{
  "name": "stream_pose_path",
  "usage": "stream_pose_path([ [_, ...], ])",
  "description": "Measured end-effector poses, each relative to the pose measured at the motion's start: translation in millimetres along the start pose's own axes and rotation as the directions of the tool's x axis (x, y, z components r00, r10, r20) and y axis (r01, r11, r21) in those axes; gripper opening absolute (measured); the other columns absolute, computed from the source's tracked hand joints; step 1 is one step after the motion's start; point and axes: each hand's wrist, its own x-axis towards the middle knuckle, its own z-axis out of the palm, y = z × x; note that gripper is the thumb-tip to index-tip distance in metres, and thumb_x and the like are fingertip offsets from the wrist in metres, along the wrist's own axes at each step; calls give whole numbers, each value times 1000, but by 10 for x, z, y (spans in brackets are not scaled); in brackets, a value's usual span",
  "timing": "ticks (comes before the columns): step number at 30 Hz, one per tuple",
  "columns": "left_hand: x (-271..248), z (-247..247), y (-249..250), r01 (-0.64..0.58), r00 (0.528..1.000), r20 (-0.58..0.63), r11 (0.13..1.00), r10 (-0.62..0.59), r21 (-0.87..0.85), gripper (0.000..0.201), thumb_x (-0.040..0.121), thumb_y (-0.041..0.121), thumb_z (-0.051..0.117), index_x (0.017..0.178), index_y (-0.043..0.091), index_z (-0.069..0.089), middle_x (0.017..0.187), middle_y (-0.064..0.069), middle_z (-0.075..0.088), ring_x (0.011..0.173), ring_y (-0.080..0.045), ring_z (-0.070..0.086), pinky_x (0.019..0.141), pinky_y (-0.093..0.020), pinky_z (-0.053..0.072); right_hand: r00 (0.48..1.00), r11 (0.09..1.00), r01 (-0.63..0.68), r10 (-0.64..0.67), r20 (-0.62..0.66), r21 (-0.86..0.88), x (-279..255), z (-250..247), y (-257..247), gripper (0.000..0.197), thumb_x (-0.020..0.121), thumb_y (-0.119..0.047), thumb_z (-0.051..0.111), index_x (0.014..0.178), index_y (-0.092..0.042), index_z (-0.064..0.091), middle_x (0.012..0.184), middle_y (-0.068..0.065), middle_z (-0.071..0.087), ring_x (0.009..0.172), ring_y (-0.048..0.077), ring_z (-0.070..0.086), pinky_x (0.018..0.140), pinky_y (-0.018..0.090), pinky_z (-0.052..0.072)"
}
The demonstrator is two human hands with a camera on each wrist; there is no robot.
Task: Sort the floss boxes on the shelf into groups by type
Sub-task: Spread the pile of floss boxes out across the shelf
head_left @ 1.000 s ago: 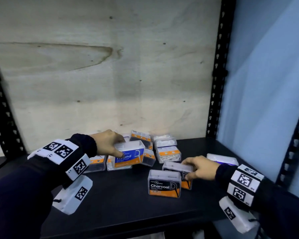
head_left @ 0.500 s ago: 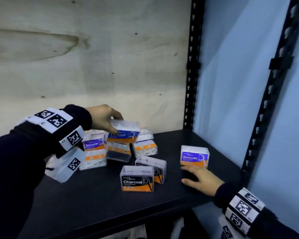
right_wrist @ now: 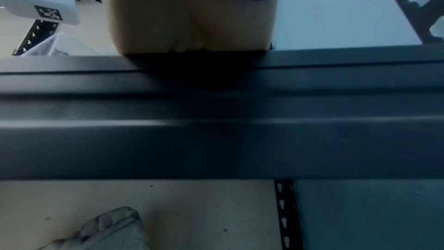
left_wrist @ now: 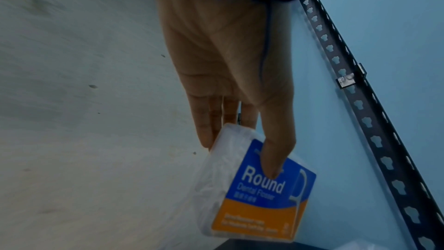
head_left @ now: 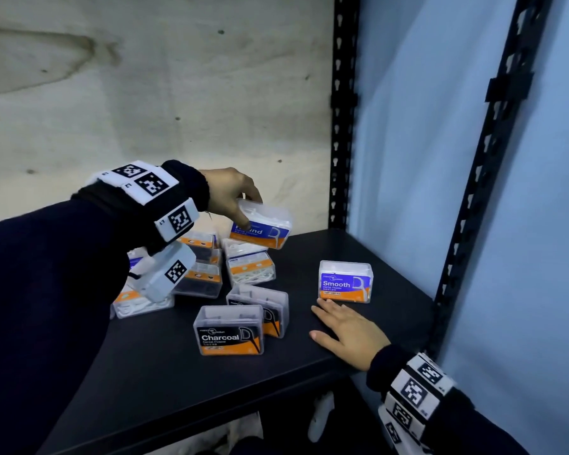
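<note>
My left hand [head_left: 234,197] pinches a clear "Round" floss box [head_left: 263,228] with a blue and orange label, held in the air above the back of the pile; the left wrist view shows the thumb on the Round box [left_wrist: 261,193] label and fingers behind it. A purple "Smooth" box [head_left: 345,282] stands alone on the right of the black shelf [head_left: 165,382]. My right hand [head_left: 349,330] lies flat on the shelf just in front of it, fingers straight. Two black "Charcoal" boxes [head_left: 229,331] stand together at the front middle. Several mixed boxes [head_left: 250,267] are heaped behind, partly hidden by my left arm.
A pale plywood back panel [head_left: 145,93] closes the rear. Black perforated uprights [head_left: 342,110] stand at the right back and right front, with a blue wall [head_left: 424,142] beyond. The right wrist view shows only the shelf's front edge [right_wrist: 216,121] and the wrist.
My left hand has lifted the Round box off the pile and carried it up and to the right. My right hand moved off the Charcoal boxes to lie flat in front of the Smooth box.
</note>
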Motion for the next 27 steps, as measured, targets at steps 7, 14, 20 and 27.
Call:
stream_pose_path([
  [7, -162, -32, -74, 22, 999, -24, 1000, -22, -15, 47, 82, 25, 69, 126, 12, 58, 126, -7, 58, 96, -11, 46, 84, -25, 43, 998, 999, 1, 2, -56, 53, -31, -26, 12, 53, 99, -41, 33, 147, -20, 26, 158, -6, 21, 146, 9, 18, 117, 26, 18],
  [14, -560, -42, -294, 106, 993, -39, 994, -108, -29, 47, 81, 25, 70, 124, 12, 60, 125, -7, 60, 95, -11, 48, 89, -29, 46, 899, 985, 171, -154, -410, 6, -290, -202, -408, 60, 80, -55, 25, 102, -21, 69, 101, -4, 71, 93, 18, 67, 78, 33, 53],
  [20, -1056, -31, -520, 237, 971, -35, 971, -238, -43, 46, 81, 25, 70, 124, 12, 61, 124, -8, 61, 108, -22, 57, 84, -23, 43, 753, 891, 450, -411, -515, -53, -420, -373, -1387, 38, 77, -44, 39, 76, -24, 72, 70, -10, 72, 64, 11, 69, 53, 20, 53],
  [27, -1777, 128, -923, 436, 900, 15, 899, -435, -45, 43, 81, 21, 68, 121, 10, 62, 123, -9, 63, 102, -23, 58, 89, -31, 48, 827, 823, 561, -551, -113, 91, -95, -76, -2558, 39, 93, -33, 46, 123, -9, 56, 125, 12, 59, 114, 32, 55, 94, 40, 46],
])
